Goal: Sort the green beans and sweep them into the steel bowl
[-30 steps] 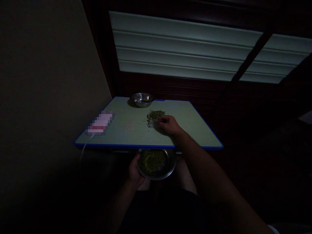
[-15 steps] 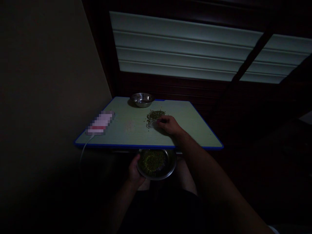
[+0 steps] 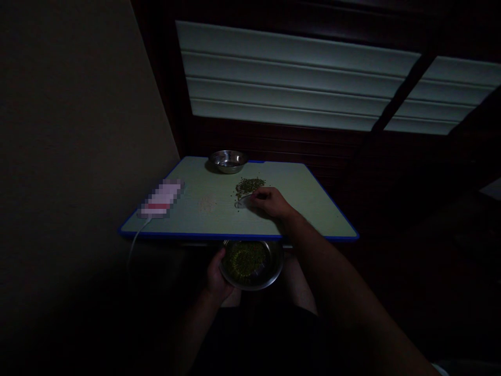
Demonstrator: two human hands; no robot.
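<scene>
My left hand point(image 3: 217, 277) grips the rim and side of a steel bowl point(image 3: 277, 271), held just below the table's front edge. Small green beans point(image 3: 245, 259) cover much of that bowl's inside, with its far rim tucked under the tabletop. Over the table, my right hand point(image 3: 271, 201) is closed in a pinch on a small, clear, spoon-shaped tool point(image 3: 243, 202). The tool's tip lies at the near edge of a loose pile of green beans point(image 3: 249, 185). To the left is a thin scatter of small pale grains point(image 3: 207, 203), possibly rice.
A second steel bowl point(image 3: 228, 163) stands at the table's back edge. A blurred-out phone point(image 3: 161, 198) lies at the left with a white cable point(image 3: 135, 237) hanging over the edge. The table point(image 3: 309, 209) has a blue rim; a wall and slatted panels point(image 3: 289, 78) surround it.
The clear tool has shifted slightly toward me and left at the near edge of the bean pile. My left hand and its bowl stay in place.
</scene>
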